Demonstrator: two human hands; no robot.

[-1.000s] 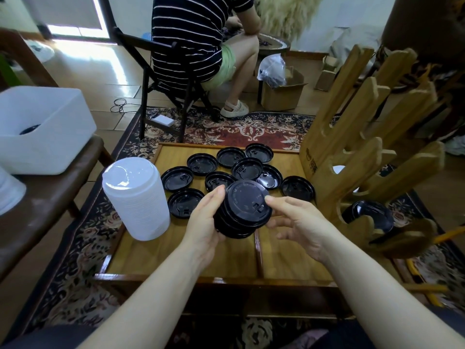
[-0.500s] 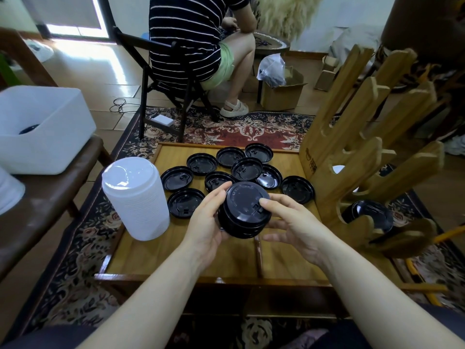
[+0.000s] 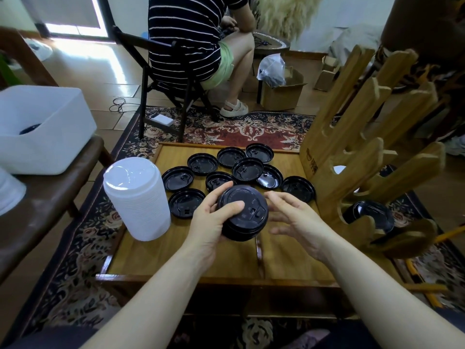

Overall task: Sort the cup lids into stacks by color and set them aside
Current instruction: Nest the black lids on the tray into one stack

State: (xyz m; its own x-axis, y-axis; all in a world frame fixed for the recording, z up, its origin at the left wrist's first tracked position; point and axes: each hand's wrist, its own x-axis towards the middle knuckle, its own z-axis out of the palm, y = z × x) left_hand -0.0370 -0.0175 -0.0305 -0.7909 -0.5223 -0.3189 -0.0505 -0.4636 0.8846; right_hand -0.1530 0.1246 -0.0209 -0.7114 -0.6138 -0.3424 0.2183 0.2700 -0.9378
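My left hand (image 3: 214,220) grips a short stack of black lids (image 3: 245,215) above the middle of the wooden table (image 3: 181,255), thumb on the top lid and fingers curled round the far rim. My right hand (image 3: 294,220) hovers just right of the stack, fingers spread and relaxed, apart from it. Several loose black lids (image 3: 247,170) lie upside down across the far half of the table. A tall stack of white lids (image 3: 137,197) stands at the table's left side.
A wooden slotted rack (image 3: 372,157) stands at the table's right edge with a black lid (image 3: 370,212) in its lower slot. A white bin (image 3: 42,132) sits on a brown bench at left. A person in a striped shirt sits on a chair beyond the table.
My right hand has let go of the black stack and drawn slightly right. My left thumb has moved onto the top lid, and the stack has tilted flatter.
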